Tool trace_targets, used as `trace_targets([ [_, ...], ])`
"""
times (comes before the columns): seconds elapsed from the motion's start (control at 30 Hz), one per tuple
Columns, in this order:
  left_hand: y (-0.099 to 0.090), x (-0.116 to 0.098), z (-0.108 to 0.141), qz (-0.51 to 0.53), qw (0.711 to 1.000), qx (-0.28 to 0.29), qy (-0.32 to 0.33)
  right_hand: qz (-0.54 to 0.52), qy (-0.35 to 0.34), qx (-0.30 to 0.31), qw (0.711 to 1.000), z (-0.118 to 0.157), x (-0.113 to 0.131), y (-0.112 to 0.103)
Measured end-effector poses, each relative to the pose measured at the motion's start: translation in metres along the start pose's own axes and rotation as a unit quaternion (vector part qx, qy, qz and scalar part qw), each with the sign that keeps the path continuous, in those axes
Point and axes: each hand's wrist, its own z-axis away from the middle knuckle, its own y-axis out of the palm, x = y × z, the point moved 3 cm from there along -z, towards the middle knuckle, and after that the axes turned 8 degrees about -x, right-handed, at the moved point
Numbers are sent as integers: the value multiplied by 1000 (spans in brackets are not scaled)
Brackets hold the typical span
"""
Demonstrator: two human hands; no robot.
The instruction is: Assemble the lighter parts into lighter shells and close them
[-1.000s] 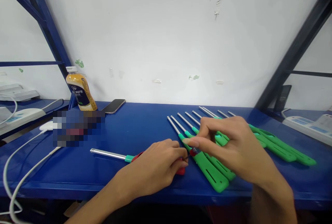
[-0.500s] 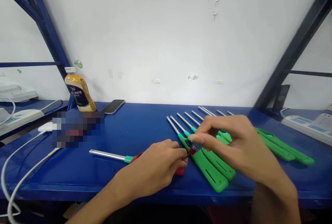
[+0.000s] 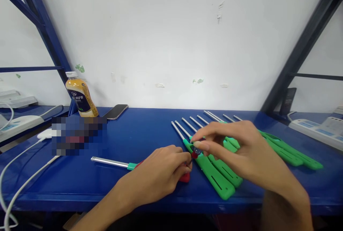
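My left hand (image 3: 163, 170) is closed over the handle of a red long-nosed lighter (image 3: 184, 177), which lies along the desk with its metal tube (image 3: 109, 162) pointing left. Most of the red handle is hidden under the palm. Between thumb and forefinger, my right hand (image 3: 238, 149) pinches the clear and red handle of a small screwdriver (image 3: 196, 151). Its thin shaft runs down to my left fingertips; where the tip sits is hidden. Just behind and below lie several green long-nosed lighters (image 3: 214, 175), side by side, tubes pointing up and left.
Further green lighters (image 3: 292, 152) lie to the right on the blue desk (image 3: 144, 131). At the back left are a phone (image 3: 118, 111) and a yellow drink bottle (image 3: 81, 95). A white cable (image 3: 29, 184) crosses the left side, near a blurred-out patch. Power strips (image 3: 316, 131) flank the desk.
My right fingers have shifted on the screwdriver handle, the forefinger reaching further left, and the handle sits slightly lower and more left. My left hand stays on the red lighter.
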Motion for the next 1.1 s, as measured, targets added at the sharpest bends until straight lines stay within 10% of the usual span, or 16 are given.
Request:
trace_targets([
  [1.1, 1, 0, 0, 9, 1000, -6, -4, -2, -10, 4, 1000, 1, 1, 2],
])
